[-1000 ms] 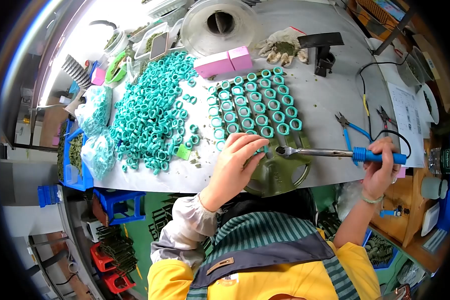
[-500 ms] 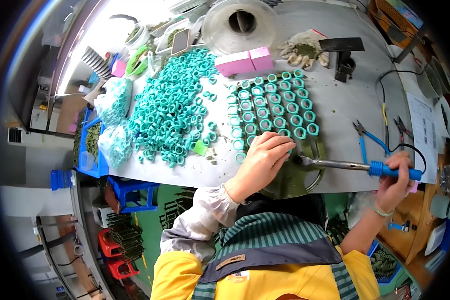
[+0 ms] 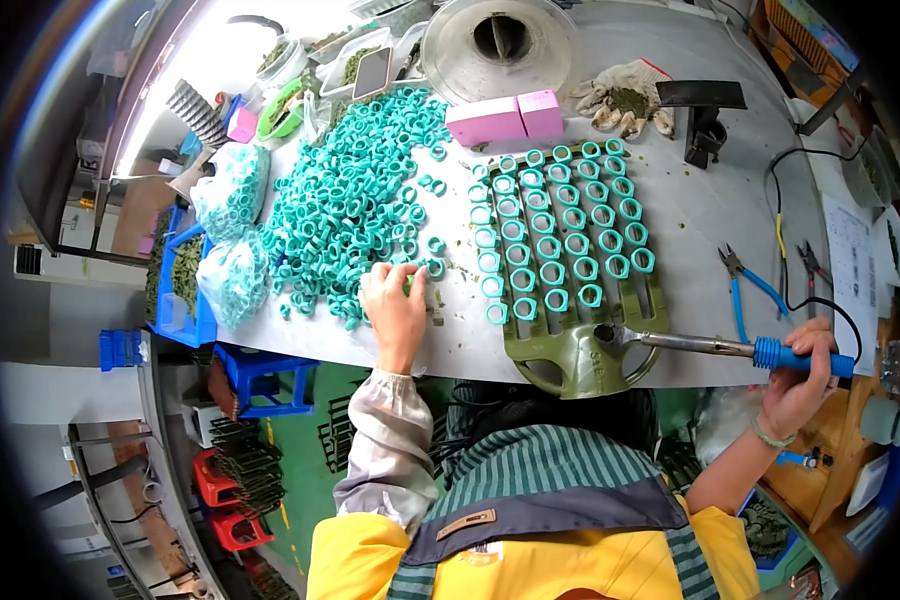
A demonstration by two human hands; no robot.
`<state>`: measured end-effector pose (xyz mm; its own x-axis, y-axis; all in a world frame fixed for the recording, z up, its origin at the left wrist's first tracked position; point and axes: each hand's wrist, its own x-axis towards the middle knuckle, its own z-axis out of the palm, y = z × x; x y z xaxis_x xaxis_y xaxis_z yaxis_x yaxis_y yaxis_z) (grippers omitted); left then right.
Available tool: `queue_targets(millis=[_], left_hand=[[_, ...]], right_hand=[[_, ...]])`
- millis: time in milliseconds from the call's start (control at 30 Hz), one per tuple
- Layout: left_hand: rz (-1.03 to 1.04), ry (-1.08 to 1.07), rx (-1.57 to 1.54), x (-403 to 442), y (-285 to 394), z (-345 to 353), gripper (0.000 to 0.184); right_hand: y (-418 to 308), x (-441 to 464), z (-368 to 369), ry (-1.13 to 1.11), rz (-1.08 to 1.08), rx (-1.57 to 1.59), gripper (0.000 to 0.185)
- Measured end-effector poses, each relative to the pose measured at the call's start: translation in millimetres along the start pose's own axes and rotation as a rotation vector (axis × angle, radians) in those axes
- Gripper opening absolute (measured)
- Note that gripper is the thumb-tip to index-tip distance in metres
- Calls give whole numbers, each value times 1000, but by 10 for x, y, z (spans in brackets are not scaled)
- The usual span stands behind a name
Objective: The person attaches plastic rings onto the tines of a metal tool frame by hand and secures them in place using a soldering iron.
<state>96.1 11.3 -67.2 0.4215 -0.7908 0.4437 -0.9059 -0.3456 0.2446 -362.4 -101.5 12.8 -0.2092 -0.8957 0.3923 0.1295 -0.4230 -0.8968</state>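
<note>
My left hand [image 3: 394, 308] is at the lower right edge of a large pile of teal rings [image 3: 345, 205], its fingers bent down and together; what they hold, if anything, is hidden. My right hand [image 3: 802, 385] grips the blue handle [image 3: 805, 358] of a soldering-iron-like tool. The tool's metal shaft [image 3: 695, 343] points left, and its tip is over the olive green slotted plate [image 3: 580, 362]. Rows of teal rings [image 3: 551, 272] sit on that plate.
Pink blocks [image 3: 505, 118] and a stained glove [image 3: 625, 97] lie behind the plate. Pliers [image 3: 748, 290], a black cable [image 3: 776, 215] and a paper sheet [image 3: 850, 262] are at the right. Bags of rings [image 3: 232, 270] stand left of the pile.
My left hand has moved left from the plate to the ring pile, uncovering the plate's front part. My right hand still holds the tool near the plate. The whole view has shifted.
</note>
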Motion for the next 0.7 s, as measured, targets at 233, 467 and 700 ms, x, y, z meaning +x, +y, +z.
queue_targets(millis=[233,467,700], left_hand=[[-167,-285,-903,165,800,-542,22],[460,-444,-744,123,1714,-409,29],[623,-375,-663,116,1974,-74,30]], right_hand=[[-119,27,-81,19,-24,-31,23],[-85,59,-151,52,-24,18,22],[123,52,-94,30,12,114,20]])
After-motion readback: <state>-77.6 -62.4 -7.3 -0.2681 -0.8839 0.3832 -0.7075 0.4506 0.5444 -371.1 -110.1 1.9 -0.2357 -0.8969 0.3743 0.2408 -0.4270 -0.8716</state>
